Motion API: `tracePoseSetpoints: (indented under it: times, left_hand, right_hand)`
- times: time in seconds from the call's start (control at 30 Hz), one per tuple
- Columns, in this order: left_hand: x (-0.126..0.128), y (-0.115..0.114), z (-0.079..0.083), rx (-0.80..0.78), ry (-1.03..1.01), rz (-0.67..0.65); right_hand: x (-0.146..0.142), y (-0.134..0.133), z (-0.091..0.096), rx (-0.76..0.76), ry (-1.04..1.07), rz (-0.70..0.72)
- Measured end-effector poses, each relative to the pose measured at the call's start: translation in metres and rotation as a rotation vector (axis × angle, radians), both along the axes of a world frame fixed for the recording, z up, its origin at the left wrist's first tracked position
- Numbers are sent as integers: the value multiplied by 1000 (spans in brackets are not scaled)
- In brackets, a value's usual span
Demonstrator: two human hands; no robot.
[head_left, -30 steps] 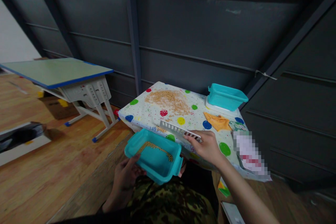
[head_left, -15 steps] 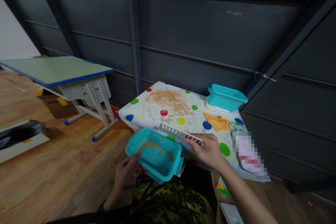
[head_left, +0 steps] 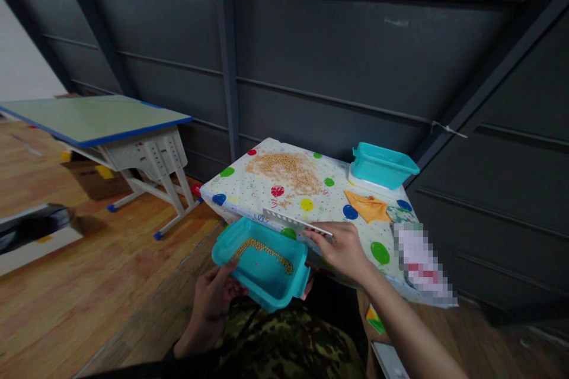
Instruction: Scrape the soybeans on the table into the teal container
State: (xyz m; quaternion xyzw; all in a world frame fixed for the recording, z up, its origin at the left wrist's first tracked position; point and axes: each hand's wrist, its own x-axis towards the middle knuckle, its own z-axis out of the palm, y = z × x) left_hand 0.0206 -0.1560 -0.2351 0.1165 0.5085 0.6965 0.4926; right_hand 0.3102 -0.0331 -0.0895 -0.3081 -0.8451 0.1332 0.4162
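My left hand point(head_left: 217, 290) grips the near left rim of a turquoise plastic box point(head_left: 278, 290), thumb over the edge. The box is tilted at the table's front edge, with a curved band of soybeans point(head_left: 255, 244) on its bottom. My right hand point(head_left: 342, 249) is closed on one end of a white slotted strip point(head_left: 284, 219), held above the box's far rim and seen nearly edge-on. Beyond it, a broad patch of soybeans point(head_left: 288, 169) with paler crumbs lies spread on the balloon-print tablecloth point(head_left: 240, 195).
A second turquoise box point(head_left: 384, 166) stands on something white at the table's back right. Near it lies an orange cloth point(head_left: 367, 206), with a blurred-out item point(head_left: 422, 263) at the right edge. A green-topped desk point(head_left: 98, 118) stands left; a dark panelled wall point(head_left: 355, 47) rises behind.
My right hand has shifted slightly left, and the strip has turned so its slotted face shows less. Loose beans seen over the box's middle no longer show there. The box barely moves.
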Motion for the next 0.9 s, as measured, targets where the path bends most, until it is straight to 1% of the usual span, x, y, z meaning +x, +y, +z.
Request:
tracePoseSetpoints:
  times: [0.1, 0.17, 0.23, 0.4, 0.47, 0.63, 0.9]
  left_hand:
    - [0, -1, -1, 9, -13, 0]
    - [0, -1, -2, 3, -20, 7]
    - [0, 0, -3, -2, -27, 13]
    - [0, 1, -6, -1, -28, 19]
    - [0, 1, -7, -11, -31, 28]
    - [-1, 1, -7, 13, -47, 30]
    - [-2, 2, -12, 3, -26, 38]
  right_hand:
    - [5, -5, 0, 15, 41, -2]
    - [10, -1, -2, 49, 68, -47]
    - [15, 8, -4, 77, 79, -137]
    - [25, 40, -13, 136, 52, -432]
    - [26, 48, -17, 140, 28, -496]
    - [25, 53, -20, 64, -43, -511]
    - [23, 55, -12, 47, -37, -429]
